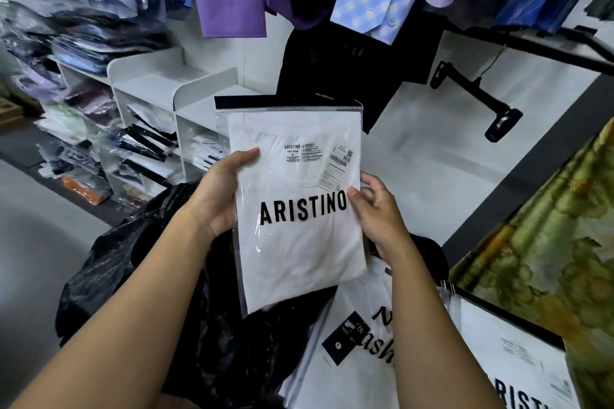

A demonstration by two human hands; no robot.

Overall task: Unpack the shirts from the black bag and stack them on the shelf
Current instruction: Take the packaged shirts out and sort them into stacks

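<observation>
I see both hands grasping one packaged white shirt (299, 242), held upright above the open black bag (133, 259).

- Left hand (219, 196): grips the pack's left edge, thumb on the front, fingers behind.
- Right hand (375, 212): pinches the right edge, thumb on the front, fingers curled beside it.

Writing: "ARISTINO" in large black capitals across the clear wrapper. A small collar label repeats "ARISTINO"; its finer print and the barcode sticker are too small to read.

A second packaged shirt (518, 372) at lower right shows "ARIST". The white shelf (172, 83) stands beyond the pack, at left, with wrapped garments in its compartments.
</observation>
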